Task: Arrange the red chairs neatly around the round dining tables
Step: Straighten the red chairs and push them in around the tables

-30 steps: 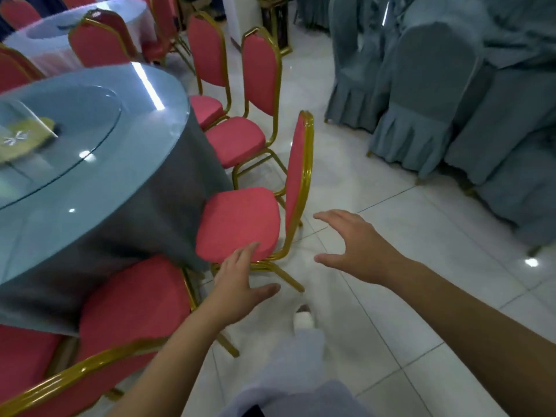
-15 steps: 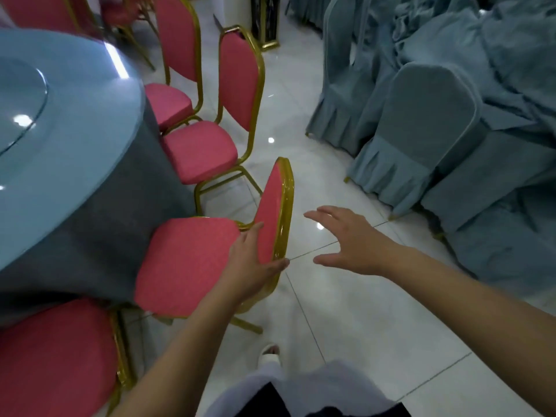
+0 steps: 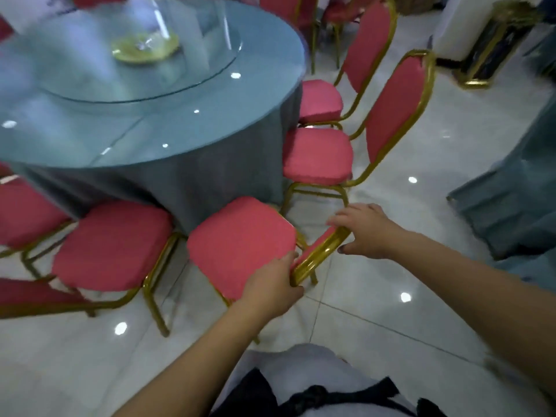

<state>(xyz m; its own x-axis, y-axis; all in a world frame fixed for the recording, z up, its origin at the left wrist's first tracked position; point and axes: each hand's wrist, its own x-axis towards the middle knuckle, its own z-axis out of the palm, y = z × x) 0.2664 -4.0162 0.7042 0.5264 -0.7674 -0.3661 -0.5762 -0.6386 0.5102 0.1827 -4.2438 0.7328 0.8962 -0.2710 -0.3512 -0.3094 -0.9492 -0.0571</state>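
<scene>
A red chair [image 3: 240, 245] with a gold frame stands right below me, its seat facing the round table [image 3: 150, 115]. My left hand [image 3: 270, 284] grips the left end of its backrest top. My right hand [image 3: 365, 231] grips the right end of the same gold rail, thumb underneath. The table wears a grey-blue cloth and a glass turntable [image 3: 144, 55] with a yellow-green dish. Two more red chairs [image 3: 319, 158] [image 3: 322, 100] stand on the table's right side, and another red chair [image 3: 111, 245] stands to the left.
A chair in a grey-blue cover [image 3: 508, 206] stands at the right edge. A gold-framed stand [image 3: 493, 46] sits at the back right beside a white column. More red chairs crowd the left edge [image 3: 27, 215]. Shiny white floor tiles [image 3: 391, 311] lie around me.
Both hands have taken hold of the backrest top; earlier only the left touched it and the right hovered open. The view has swung left, so the chair faces the table squarely.
</scene>
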